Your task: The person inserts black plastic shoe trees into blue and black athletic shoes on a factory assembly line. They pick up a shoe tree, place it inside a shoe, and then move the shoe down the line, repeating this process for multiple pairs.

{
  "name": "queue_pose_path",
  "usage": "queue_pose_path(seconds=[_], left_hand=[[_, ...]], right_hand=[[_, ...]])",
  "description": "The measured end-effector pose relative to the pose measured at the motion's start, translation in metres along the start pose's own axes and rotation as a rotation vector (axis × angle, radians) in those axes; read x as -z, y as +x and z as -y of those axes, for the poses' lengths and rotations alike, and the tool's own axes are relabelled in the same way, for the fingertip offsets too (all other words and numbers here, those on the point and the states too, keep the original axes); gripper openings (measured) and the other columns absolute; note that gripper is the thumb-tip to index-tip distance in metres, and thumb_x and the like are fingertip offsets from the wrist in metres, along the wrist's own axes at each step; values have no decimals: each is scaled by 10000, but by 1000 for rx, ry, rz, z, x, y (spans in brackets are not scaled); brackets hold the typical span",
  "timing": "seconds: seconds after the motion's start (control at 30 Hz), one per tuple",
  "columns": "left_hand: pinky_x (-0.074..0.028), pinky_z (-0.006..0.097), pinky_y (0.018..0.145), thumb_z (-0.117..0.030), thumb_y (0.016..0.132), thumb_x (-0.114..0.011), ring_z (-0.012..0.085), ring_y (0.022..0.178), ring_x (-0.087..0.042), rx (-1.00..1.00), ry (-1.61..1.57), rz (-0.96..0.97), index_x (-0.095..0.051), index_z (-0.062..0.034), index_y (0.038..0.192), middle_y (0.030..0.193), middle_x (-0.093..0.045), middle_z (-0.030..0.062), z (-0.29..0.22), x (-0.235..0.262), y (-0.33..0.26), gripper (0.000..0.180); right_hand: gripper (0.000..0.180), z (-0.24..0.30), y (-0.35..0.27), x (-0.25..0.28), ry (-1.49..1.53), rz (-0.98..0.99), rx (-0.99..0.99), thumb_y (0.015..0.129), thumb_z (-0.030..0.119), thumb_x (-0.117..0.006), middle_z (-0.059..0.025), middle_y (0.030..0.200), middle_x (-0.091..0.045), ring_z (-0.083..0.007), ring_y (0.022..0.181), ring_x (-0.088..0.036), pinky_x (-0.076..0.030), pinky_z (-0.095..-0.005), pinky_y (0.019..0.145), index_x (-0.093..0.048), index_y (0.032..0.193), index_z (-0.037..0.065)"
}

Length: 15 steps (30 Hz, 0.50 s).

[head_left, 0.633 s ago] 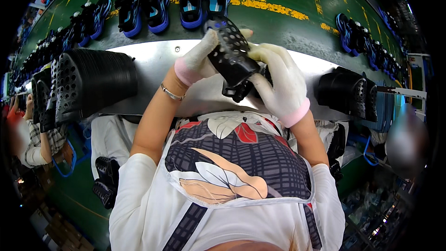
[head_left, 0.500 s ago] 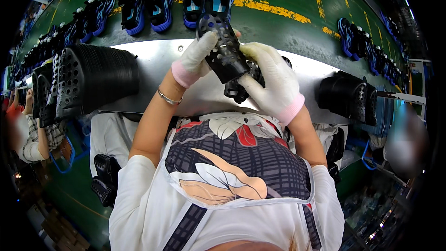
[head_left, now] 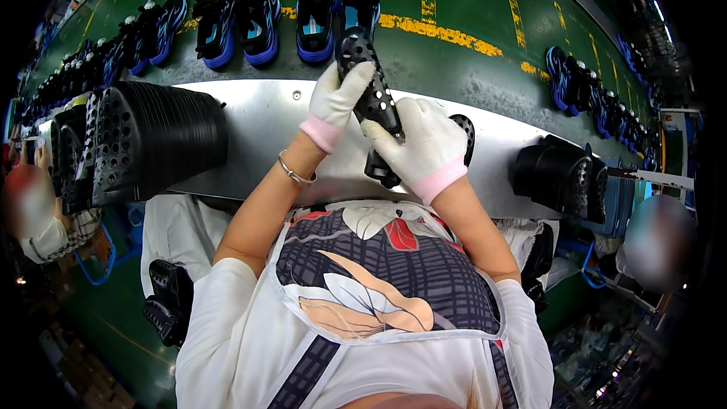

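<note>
One black perforated insole point(head_left: 372, 87) is in hand, held above the steel table point(head_left: 257, 132), in front of the person's chest. Left hand point(head_left: 338, 102), in a white glove with a pink cuff, has its fingers closed over the insole's upper end; right hand point(head_left: 420, 144), gloved alike, grips the lower part from the right side. The insole's long axis runs nearly upright in the picture, tilted slightly — its rounded top end points away from the person toward the green belt point(head_left: 454, 60), its lower end toward the chest. The lower end is partly covered by the right hand, and a second black perforated piece point(head_left: 463, 130) shows just behind that hand; whether it is a separate part cannot be told.

Two stacks of black perforated parts lie on the table: a large one point(head_left: 151, 140) at the left, a smaller one point(head_left: 560, 178) at the right. Individual pieces in either stack cannot be counted.

On the belt, two blue-and-black shoes point(head_left: 337, 11) sit directly beyond the insole, two more point(head_left: 238, 19) to their left, and further pairs trail off toward the left rim — too small to count. Another row of shoes point(head_left: 579, 87) lies at the right, partly cut off by darkness. One bracelet point(head_left: 294, 174) is on the left wrist.
</note>
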<state>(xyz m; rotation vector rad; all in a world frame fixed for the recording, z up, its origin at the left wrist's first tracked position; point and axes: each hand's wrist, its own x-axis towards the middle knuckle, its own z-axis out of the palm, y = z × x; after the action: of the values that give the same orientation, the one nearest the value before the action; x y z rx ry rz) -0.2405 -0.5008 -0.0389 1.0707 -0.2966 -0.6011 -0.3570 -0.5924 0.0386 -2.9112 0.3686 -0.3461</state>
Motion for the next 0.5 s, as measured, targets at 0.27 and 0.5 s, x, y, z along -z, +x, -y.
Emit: queue_pose_path(seconds=[0.27,0.5], left_hand=[[-508,271,723,-445,964,-516,141,831,-616,177,282,136,-583,8,1210,990,-620,72,-23,36,38,520],[-495,436,845,-252,853,-635,381,980,-598,-209,1298,74,-595,-28,1067,1124,-559,194,30,40,103,313]], right_hand=[[381,-21,29,21,-70,-11,14,793,433,-663,-104,676,-603,-298,619,-623,-486,-417,549,-569,684,80],[457,-48,104,20,-84,333,-17,799,477,-609,-206,738,-631,-364,716,-626,-486,-420,665,-666,768,24]])
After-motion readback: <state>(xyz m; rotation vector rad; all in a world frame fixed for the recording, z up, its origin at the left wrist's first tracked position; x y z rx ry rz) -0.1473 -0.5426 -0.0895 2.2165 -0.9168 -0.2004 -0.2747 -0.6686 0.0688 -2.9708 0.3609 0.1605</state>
